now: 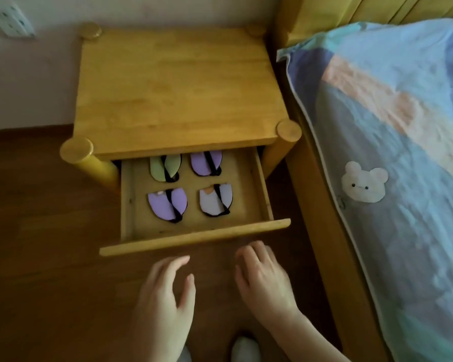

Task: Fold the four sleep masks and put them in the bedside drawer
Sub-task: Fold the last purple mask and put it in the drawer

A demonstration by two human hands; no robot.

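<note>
Nothing is held by either hand. The left hand (pixel 165 291) is seen palm down in front of the drawer, its fingers loosely spread and relaxed, the thumb apart from the rest. The right hand (pixel 262 278) is placed just beside it, its fingers bent gently downward with the tips close to, but not touching, the drawer front. Both hands are kept apart from the wood, above the dark brown wooden floor (pixel 42 257).

The pale wooden pull-out drawer (pixel 194 240) of the yellow wooden bedside table (pixel 173 90) is seen drawn open, and the four folded sleep masks are laid inside it in two rows of two, each crossed by a black strap. In the back row, partly hidden under the table top, the green folded sleep mask (pixel 160 168) is set on the left and the purple folded sleep mask (pixel 202 164) on the right. In the front row, the lilac folded sleep mask with a pink patch (pixel 162 206) is set on the left and the pale lavender folded sleep mask with an orange patch (pixel 211 202) on the right. The masks are kept apart from one another.

To the right, the yellow wooden bed frame (pixel 322 205) is covered by a blue and peach quilt (pixel 403 126) bearing a white bear face patch (pixel 364 184). A white wall socket (pixel 9 22) is mounted at upper left.
</note>
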